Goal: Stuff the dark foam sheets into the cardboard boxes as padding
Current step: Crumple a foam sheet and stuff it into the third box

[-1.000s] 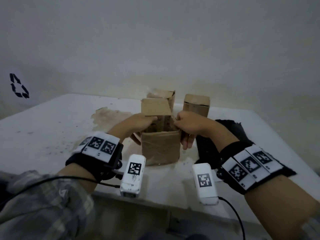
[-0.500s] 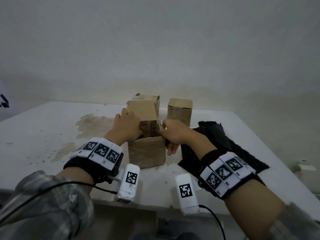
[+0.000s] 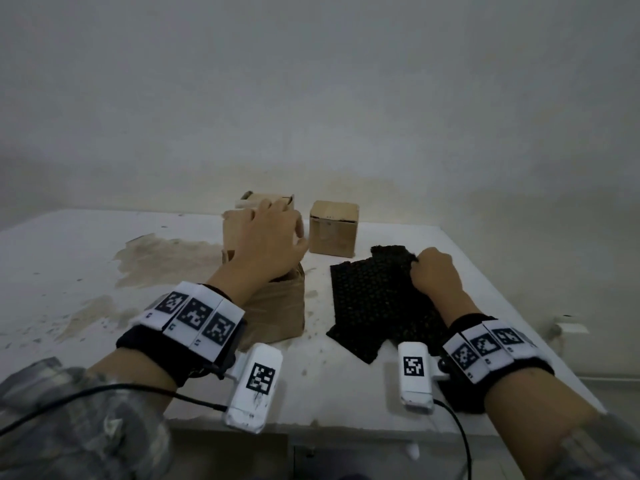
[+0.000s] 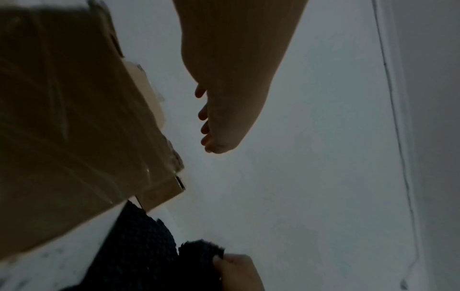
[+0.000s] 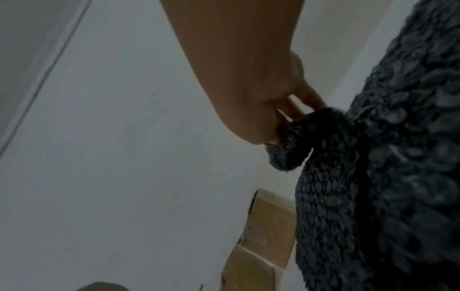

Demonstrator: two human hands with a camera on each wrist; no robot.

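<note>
Dark foam sheets are lying on the table, right of the near cardboard box. My right hand is pinching the top sheet's far corner; left hand, fingers spread, is hovering over the box.

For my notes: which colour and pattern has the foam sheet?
Black foam sheet, with a bumpy, scale-like texture; the right wrist view shows it best.
</note>
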